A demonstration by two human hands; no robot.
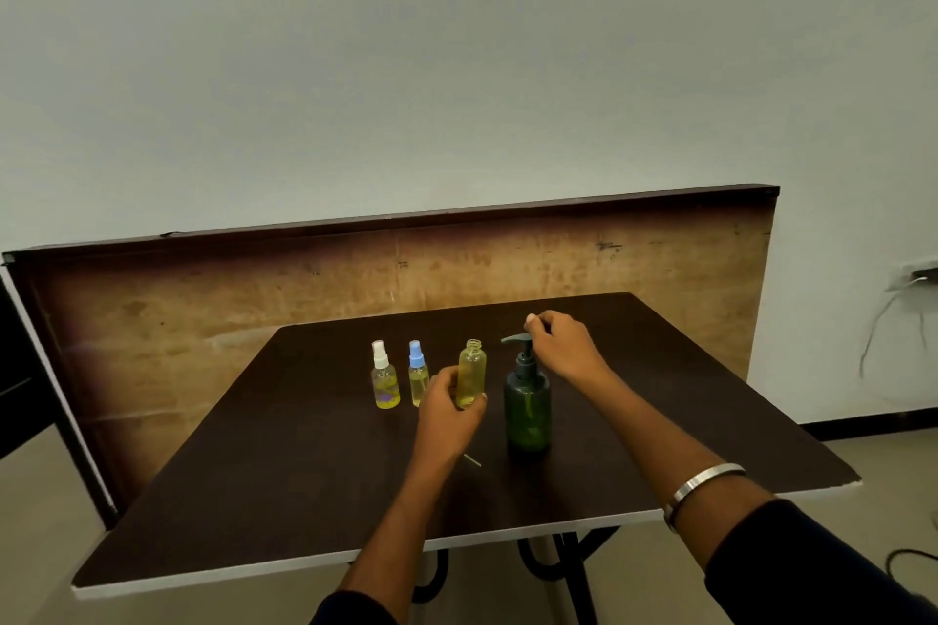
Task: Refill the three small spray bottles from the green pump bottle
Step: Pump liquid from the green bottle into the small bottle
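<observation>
Both hands work at the middle of the dark table [304, 497]. Left hand [449, 409] curls its fingers round the lower part of an uncapped bottle [472, 371], a small clear one with yellowish liquid, held upright with its open neck at the top. Right hand [561, 345] rests on the head of the green pump [528, 401], fingers curled over the back of the plunger while the spout points left toward the open bottle. The pump stands upright on the table just right of the held bottle.

Left of the left hand stand two more small sprays, both capped and upright: the blue-topped one [417, 371] just beside the hand, partly hidden by it, and the white-topped one [384, 378] next to it. Both hold yellowish liquid.

A thin pale stick-like thing [472, 460] lies on the table near the left wrist; what it is cannot be told. A metal bangle [703, 482] sits on the right forearm. A wooden board [203, 299] leans against the wall behind the table.
</observation>
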